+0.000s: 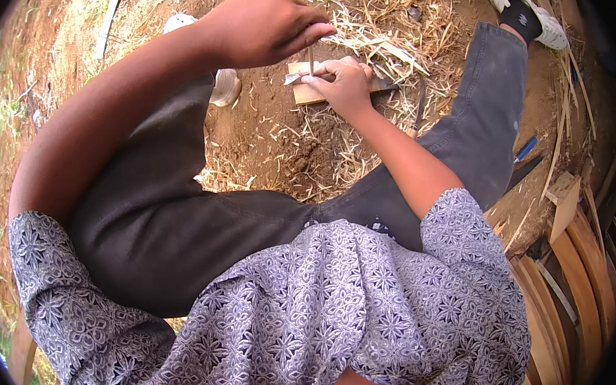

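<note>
My left hand [270, 30] is closed, its thumb and fingers pinching the upper end of a thin wooden stick [311, 60]. The stick runs from there toward me, down to the fingers of my right hand [346, 84]. That hand is closed over a metal blade [291, 79], whose pale tip sticks out left of the fingertips. Beneath my right hand lies a small flat wooden block [307, 95] on the ground. A dark pointed piece [385, 85] shows at the block's right end; whether it belongs to the blade I cannot tell. My fingers hide where stick and blade meet.
Pale wood shavings [383, 45] litter the brown dirt ground [268, 148]. My legs, in dark trousers [485, 99], spread around the work spot. At right are a blue-handled tool [526, 149] and several curved wooden slats [581, 265]. A dark flat strip [420, 102] lies near the block.
</note>
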`<state>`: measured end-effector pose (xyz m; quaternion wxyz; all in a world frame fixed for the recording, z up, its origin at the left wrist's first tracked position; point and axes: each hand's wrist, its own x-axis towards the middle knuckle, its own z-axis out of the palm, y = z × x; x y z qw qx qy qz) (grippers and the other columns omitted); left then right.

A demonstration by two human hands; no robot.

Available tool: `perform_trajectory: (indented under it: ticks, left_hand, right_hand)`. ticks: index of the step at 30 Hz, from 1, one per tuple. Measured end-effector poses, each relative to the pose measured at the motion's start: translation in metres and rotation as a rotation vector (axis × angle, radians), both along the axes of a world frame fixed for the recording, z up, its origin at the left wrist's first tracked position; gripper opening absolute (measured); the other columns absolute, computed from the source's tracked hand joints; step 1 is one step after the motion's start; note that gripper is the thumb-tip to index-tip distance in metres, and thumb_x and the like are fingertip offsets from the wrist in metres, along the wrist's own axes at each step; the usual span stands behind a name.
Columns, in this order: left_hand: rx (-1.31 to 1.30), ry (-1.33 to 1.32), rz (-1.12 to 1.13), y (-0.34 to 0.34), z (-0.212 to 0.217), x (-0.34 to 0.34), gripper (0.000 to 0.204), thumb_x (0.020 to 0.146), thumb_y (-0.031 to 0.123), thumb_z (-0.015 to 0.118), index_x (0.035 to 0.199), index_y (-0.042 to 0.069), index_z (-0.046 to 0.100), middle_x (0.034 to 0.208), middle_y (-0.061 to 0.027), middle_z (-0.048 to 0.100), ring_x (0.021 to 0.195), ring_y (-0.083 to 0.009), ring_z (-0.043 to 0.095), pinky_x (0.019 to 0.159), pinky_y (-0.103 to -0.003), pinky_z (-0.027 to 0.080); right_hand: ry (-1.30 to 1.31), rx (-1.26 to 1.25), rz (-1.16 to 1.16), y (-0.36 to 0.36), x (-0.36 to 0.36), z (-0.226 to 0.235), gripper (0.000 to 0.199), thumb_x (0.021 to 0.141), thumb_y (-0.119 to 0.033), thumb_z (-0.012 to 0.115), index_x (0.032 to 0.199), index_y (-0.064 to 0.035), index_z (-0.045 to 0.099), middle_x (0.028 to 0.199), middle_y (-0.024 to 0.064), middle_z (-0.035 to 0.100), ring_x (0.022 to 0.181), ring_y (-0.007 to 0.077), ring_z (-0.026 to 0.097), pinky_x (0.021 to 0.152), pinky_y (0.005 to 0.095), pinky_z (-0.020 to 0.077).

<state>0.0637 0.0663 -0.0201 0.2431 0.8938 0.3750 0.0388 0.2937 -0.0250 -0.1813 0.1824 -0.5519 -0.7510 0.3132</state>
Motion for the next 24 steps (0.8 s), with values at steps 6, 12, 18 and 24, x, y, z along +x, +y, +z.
perform_trajectory:
  ticks: [6,12,18,24]
  left_hand:
    - [0.001,-0.191,-0.134,-0.01,0.007,-0.014,0.025,0.106,0.028,0.052,0.097,0.008,0.062,0.076,-0.0181,0.065,0.07,-0.0425,0.065,0.062,-0.052,0.052]
    - [0.0,0.013,-0.039,-0.01,-0.005,-0.029,0.03,0.109,0.032,0.05,0.105,0.003,0.061,0.084,-0.0224,0.063,0.081,-0.0464,0.062,0.072,-0.056,0.047]
    - [-0.066,-0.075,-0.073,-0.012,0.005,-0.02,0.03,0.109,0.029,0.048,0.097,0.004,0.056,0.079,-0.0221,0.059,0.08,-0.0464,0.061,0.071,-0.056,0.046]
    - [-0.07,0.048,-0.005,-0.016,0.0,-0.021,0.031,0.108,0.031,0.05,0.096,0.004,0.055,0.082,-0.0215,0.061,0.079,-0.0464,0.062,0.071,-0.056,0.047]
  right_hand:
    - [0.387,0.071,-0.011,0.025,-0.026,0.087,0.021,0.079,-0.041,0.088,0.085,-0.0215,0.082,0.077,-0.0059,0.07,0.079,0.0135,0.059,0.091,0.0381,0.0355]
    - [0.24,0.002,0.033,0.015,-0.015,0.038,0.018,0.079,-0.039,0.087,0.085,-0.0233,0.083,0.078,-0.0053,0.071,0.083,0.0137,0.061,0.092,0.0387,0.0347]
    - [0.4,-0.006,-0.009,0.014,-0.023,0.055,0.019,0.079,-0.042,0.087,0.085,-0.0235,0.084,0.074,-0.004,0.072,0.079,0.0148,0.062,0.089,0.0383,0.0364]
    - [0.344,-0.015,0.01,0.023,-0.025,0.069,0.018,0.075,-0.036,0.09,0.084,-0.0224,0.084,0.072,-0.0057,0.069,0.079,0.0145,0.061,0.091,0.0389,0.0362]
